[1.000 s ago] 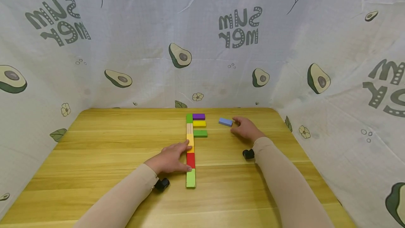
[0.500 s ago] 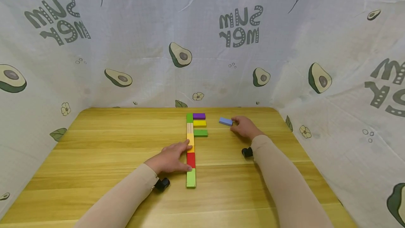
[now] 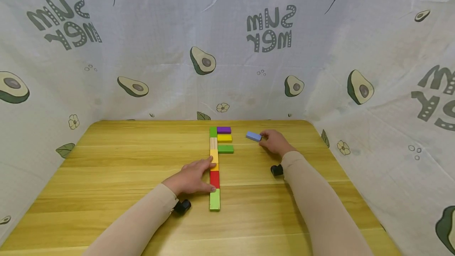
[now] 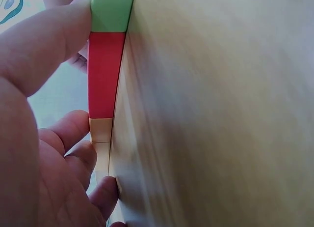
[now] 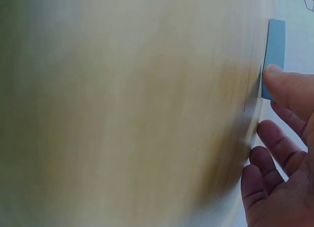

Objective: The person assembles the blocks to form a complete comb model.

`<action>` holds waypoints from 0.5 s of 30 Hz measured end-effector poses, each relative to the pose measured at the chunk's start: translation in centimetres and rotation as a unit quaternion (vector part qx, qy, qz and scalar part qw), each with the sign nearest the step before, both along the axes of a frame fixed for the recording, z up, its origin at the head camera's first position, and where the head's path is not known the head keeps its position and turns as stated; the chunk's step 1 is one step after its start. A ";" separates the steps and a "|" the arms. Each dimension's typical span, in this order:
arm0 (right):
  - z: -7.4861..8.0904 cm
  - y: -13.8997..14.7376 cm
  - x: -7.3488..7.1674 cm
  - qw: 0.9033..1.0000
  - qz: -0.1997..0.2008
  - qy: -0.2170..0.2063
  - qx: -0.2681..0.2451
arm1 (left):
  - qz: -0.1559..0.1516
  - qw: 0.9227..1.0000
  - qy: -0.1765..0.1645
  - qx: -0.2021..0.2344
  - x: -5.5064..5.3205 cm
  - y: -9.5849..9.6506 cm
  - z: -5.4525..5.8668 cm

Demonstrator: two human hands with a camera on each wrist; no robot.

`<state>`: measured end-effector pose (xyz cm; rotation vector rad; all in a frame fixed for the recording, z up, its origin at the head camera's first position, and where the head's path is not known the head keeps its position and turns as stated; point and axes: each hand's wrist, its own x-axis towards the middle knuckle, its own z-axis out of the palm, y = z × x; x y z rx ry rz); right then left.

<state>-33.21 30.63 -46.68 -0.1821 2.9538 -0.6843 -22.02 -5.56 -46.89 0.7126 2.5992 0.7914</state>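
Lying flat at the table's far right-centre, a blue wooden block [image 3: 253, 136] has its right end pinched by my right hand [image 3: 276, 143]. The right wrist view shows that thumb [image 5: 282, 82] against the block's face. My left hand [image 3: 190, 176] rests with spread fingers on a straight row of blocks, touching it without curling round it. This row runs from a lime block [image 3: 215, 201] through a red block [image 3: 215, 179], a yellow-orange part [image 3: 214, 154] and a plain wood block [image 3: 213, 144] to a green block [image 3: 213, 132].
Right of the row's far part, a purple block [image 3: 224, 130], a yellow block [image 3: 224, 138] and another green block [image 3: 225, 149] stick out sideways with gaps between them. All stand on a wooden table [image 3: 117, 169]. A printed cloth [image 3: 160, 50] hangs behind its far edge.
My right thumb and fingers have closed onto the right end of the blue block, which has hardly moved. The left hand and the row stay where they were.
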 end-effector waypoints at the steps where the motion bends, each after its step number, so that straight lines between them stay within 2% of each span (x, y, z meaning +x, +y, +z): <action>1: 0.0 0.0 0.0 1.000 0.001 0.000 0.001 | 0.000 1.000 0.000 0.000 0.0 0.0 0.0; 15: 0.1 -0.1 -0.1 1.000 -0.003 -0.001 0.002 | -0.001 1.000 -0.004 0.000 -0.2 -0.1 -0.2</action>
